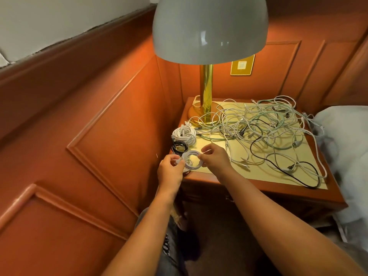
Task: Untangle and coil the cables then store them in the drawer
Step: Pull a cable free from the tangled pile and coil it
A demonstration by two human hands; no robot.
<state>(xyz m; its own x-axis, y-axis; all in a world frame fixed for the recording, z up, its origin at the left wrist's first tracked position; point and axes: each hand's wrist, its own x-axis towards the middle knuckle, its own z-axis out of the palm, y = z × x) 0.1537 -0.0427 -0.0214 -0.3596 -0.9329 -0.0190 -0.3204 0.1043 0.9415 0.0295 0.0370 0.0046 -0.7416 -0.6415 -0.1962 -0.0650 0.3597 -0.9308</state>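
Observation:
A small white cable coil (192, 160) hangs between both hands over the nightstand's front left corner. My left hand (170, 169) pinches its left side near a plug end, and my right hand (216, 157) pinches its right side. Behind them lie a finished white coil (184, 134) and a black coil (179, 147). A large tangle of white, pale green and black cables (264, 128) covers the rest of the nightstand top (258, 175). The drawer front (229, 198) sits below the top edge, in shadow, mostly hidden by my right arm.
A brass lamp (206, 96) with a wide grey shade stands at the back left of the nightstand. Red wood panelling runs along the left and back. A pale pillow (344, 148) presses against the nightstand's right side. A wall plate (242, 65) sits behind the lamp.

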